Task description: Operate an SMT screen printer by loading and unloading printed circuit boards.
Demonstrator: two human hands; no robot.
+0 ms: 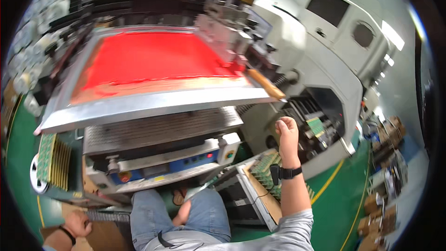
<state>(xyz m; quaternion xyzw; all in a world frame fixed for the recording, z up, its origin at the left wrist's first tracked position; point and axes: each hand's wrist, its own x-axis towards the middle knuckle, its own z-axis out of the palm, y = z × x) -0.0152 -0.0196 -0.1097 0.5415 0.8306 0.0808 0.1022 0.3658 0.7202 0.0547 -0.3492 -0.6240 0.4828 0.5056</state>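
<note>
Blurred machinery (227, 23) | right hand (287, 125) near silver frame (162, 105) | left hand (77, 224) | both fisted, contents unclear

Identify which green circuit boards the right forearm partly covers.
The green circuit-board row below the right hand; the far-left row and the green panel farther right are uncovered.

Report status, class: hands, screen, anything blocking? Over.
Right hand curled, looks empty. Left hand curled near cardboard. Red-coated screen above perforated plate. Wooden handle at screen's right edge.

A gap runs between the screen frame (162, 105) and perforated bed (162, 126); above the right hand (287, 127), a wooden handle (265, 83) obstructs the frame's right corner.
</note>
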